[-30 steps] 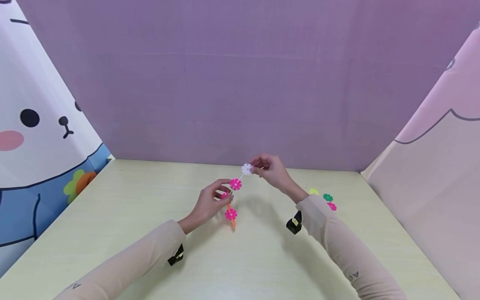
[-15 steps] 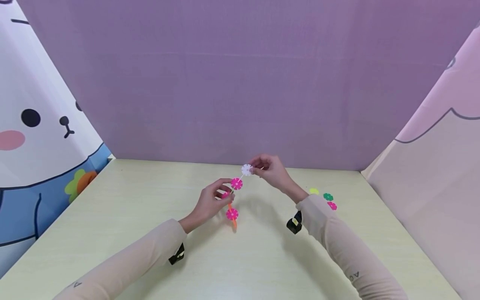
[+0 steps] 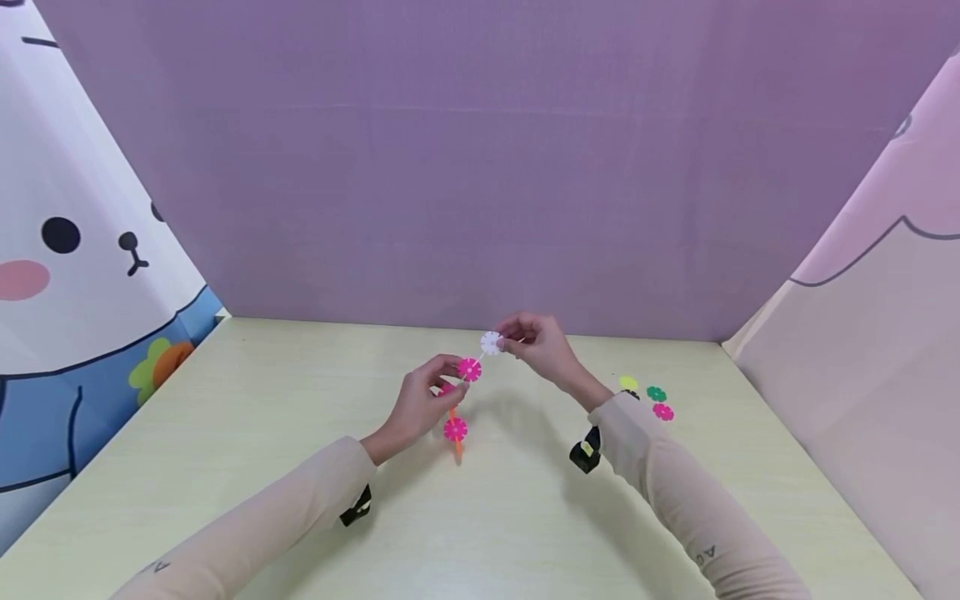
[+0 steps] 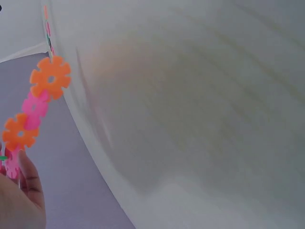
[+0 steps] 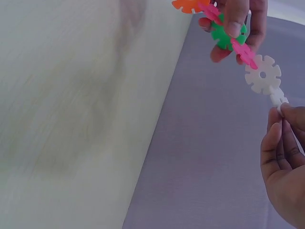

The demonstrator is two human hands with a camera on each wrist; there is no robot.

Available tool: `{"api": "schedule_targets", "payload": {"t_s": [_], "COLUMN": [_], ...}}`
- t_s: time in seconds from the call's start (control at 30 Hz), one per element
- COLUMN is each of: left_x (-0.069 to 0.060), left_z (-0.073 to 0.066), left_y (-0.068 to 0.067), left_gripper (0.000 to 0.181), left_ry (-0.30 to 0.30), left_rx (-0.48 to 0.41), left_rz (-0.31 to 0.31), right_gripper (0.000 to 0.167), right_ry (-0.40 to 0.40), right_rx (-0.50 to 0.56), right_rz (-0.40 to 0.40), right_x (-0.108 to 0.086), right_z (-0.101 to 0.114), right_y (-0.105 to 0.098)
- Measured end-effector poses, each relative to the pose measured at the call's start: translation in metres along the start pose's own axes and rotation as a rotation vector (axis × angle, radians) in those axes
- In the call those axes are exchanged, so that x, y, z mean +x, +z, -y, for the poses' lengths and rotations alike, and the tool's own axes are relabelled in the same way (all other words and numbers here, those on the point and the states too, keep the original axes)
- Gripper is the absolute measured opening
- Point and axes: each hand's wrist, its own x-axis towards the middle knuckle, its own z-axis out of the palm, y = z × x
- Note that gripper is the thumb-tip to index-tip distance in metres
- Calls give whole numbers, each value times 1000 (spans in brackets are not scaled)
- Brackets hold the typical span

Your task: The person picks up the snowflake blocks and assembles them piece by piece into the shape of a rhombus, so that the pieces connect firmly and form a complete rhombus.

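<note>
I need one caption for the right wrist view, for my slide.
Left grip holds a chain of notched discs at its green disc; right grip pinches a white disc.

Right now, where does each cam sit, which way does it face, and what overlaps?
Head: on the head, facing forward and down over the table; left hand, right hand and both sleeves show.
Left wrist: on that wrist, view tilted, looking past the orange-pink end of the chain; part of the left hand shows at lower left.
Right wrist: on that wrist, tilted too, looking at the chain's white discs; both hands show.
Shared: head and right wrist both show both hands gripping the chain.
</note>
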Motion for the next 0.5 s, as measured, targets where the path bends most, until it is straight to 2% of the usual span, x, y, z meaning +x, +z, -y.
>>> {"api": "schedule_targets", "payload": {"t_s": [0.17,0.4,0.5], "left_x": [0,0,1], "left_z": [-1,-3,-2], "left_y": [0,1,1], "left_gripper": [31,28,26], "left_ry": [13,11,27], "left_rx": [-12,72,71], "left_rz": [-11,-78,-88], "right_gripper": [16,16,16], "right_ry": [-14,-22,-23], "right_rx": [19,35,36], "right_rz": [-11,-23,-23], "right_x": [0,0,0], "right_z": [-1,-2,-1], "right_y": [3,5,6]}}
